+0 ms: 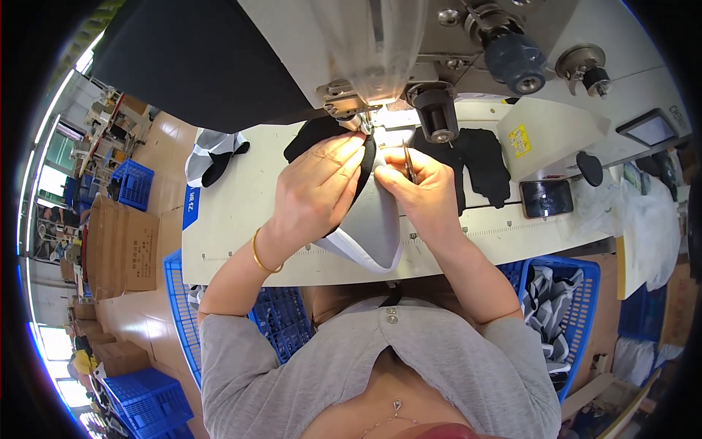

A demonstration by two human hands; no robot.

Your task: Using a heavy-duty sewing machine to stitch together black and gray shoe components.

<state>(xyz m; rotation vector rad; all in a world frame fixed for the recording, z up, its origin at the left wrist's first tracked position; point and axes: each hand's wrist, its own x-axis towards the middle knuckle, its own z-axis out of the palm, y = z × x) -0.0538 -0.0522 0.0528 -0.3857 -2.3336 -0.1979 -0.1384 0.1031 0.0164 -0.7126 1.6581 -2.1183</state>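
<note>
At the sewing machine's needle area [362, 121], a grey fabric piece [373, 219] with a black strip and white edging lies on the table and hangs over its front edge. My left hand [314, 186], fingers pressed together, grips the fabric along the black strip, its fingertips close to the presser foot. On the right, my right hand [420, 183] pinches the grey cloth's edge between thumb and forefinger. A slim dark pointed metal tool [410, 164] is also tucked in that hand; whether tweezers or thread snips I cannot tell. The stitching point is partly hidden by fingers.
Black fabric pieces [486, 168] lie right of the needle, near a phone [547, 198]. Grey and black pieces [213, 157] rest at the table's left end. Blue baskets stand left [175, 300] and right [585, 322] of me. Clear plastic bags [647, 219] hang at far right.
</note>
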